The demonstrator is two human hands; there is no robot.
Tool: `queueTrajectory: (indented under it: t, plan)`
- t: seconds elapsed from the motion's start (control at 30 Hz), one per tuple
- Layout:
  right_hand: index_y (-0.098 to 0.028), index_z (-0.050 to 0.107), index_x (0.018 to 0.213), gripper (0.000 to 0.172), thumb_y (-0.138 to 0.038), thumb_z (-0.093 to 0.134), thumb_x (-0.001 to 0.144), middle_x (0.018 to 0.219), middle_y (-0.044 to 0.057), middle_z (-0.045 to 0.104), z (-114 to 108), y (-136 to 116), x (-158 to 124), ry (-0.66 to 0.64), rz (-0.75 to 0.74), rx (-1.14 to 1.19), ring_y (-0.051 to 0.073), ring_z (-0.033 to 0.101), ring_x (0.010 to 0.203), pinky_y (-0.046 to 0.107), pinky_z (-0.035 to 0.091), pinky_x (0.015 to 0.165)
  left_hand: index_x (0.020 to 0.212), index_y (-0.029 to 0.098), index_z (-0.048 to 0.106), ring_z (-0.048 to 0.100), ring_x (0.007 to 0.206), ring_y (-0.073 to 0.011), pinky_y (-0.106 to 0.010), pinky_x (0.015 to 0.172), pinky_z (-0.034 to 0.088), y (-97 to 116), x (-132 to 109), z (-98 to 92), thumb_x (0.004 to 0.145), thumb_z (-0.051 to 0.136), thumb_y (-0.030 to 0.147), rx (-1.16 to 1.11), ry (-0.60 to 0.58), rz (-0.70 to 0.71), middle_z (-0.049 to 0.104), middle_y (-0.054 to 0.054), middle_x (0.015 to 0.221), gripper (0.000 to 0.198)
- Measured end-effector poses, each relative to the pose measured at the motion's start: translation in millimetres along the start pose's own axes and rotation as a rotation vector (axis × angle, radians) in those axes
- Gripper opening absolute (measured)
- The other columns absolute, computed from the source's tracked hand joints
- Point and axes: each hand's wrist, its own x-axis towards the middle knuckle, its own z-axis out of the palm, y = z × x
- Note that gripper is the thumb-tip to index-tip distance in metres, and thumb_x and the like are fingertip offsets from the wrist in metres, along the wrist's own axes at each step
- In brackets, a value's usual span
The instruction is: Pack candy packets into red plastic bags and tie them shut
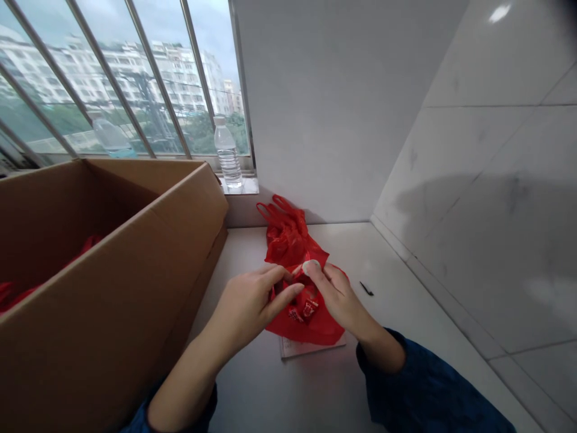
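A red plastic bag (293,240) lies on the white counter (392,282), its handles pointing toward the back wall. My left hand (247,304) pinches the bag's near edge with thumb and fingers. My right hand (338,294) grips the bag from the other side and holds a small white round thing (311,265) at its fingertips. Small red packets (304,310) show inside the bag opening between both hands. A flat white card or box (311,347) lies under the bag.
A large open cardboard box (112,282) fills the left, with more red bags (13,291) inside. A water bottle (228,153) stands on the window sill, another (110,135) further left. A small black object (366,288) lies on the counter right of my hands. Tiled wall at right.
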Motion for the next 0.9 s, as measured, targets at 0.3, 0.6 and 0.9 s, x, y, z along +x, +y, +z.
queueTrajectory:
  t: [0.3,0.6,0.9]
  plan:
    - [-0.025,0.064,0.126,0.054,-0.059,0.031,0.1,0.086,0.004,0.062,6.6,7.9,0.8,-0.007,0.091,0.258,0.017,0.054,0.071,0.03,0.049,0.071,0.079,0.019,0.055,0.049,0.065,-0.013,-0.027,0.061,0.035,-2.2,2.3,-0.8,0.1,0.046,0.039,-0.186,0.025,0.042,0.059,0.002,0.074,0.03]
    - [-0.021,0.058,0.073,0.03,-0.044,0.061,0.092,0.064,-0.003,0.054,-20.4,-3.2,3.0,0.075,0.02,0.146,0.012,0.053,0.06,0.024,0.047,0.061,0.084,0.018,0.053,0.05,0.067,-0.0133,-0.026,0.062,0.037,2.0,1.6,-5.1,0.102,0.04,0.035,-0.286,0.031,0.042,0.06,0.0,0.077,0.028]
    - [-0.021,0.056,0.071,0.03,-0.043,0.06,0.092,0.062,-0.004,0.054,-23.7,-1.7,3.0,0.052,0.008,0.081,0.013,0.057,0.058,0.026,0.05,0.061,0.083,0.019,0.053,0.05,0.065,-0.0136,-0.025,0.06,0.037,-1.3,2.6,-3.1,0.101,0.039,0.035,-0.246,0.067,0.029,0.06,0.0,0.075,0.028]
